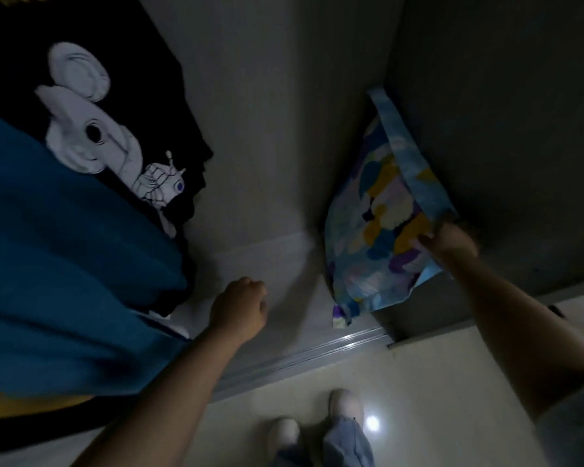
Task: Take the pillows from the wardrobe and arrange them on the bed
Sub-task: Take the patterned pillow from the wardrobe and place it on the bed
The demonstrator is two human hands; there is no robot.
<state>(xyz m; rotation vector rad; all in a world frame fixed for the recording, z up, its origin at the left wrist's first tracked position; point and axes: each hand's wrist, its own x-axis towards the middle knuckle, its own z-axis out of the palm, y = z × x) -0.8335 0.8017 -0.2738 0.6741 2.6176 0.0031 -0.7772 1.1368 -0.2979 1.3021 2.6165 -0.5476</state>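
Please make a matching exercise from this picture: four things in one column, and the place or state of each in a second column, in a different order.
Things:
1. pillow
2. left hand
3. right hand
4. black shirt

Places or states:
A. hangs at the left, with a white cartoon print
B. closed on the pillow's edge
C. loose fist, holding nothing
D. stands against the wardrobe's right wall

Pairs: 1-D, 2-C, 3-B, 4-A

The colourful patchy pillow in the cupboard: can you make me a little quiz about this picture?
1. True or false: the right hand grips the blue, yellow and purple patterned fabric pillow.
2. What does the left hand hold?
A. a pillow
B. nothing
C. a shirt
3. Fill in: the black hanging garment bears a white cartoon ____.

Key: 1 true; 2 B; 3 mouse.
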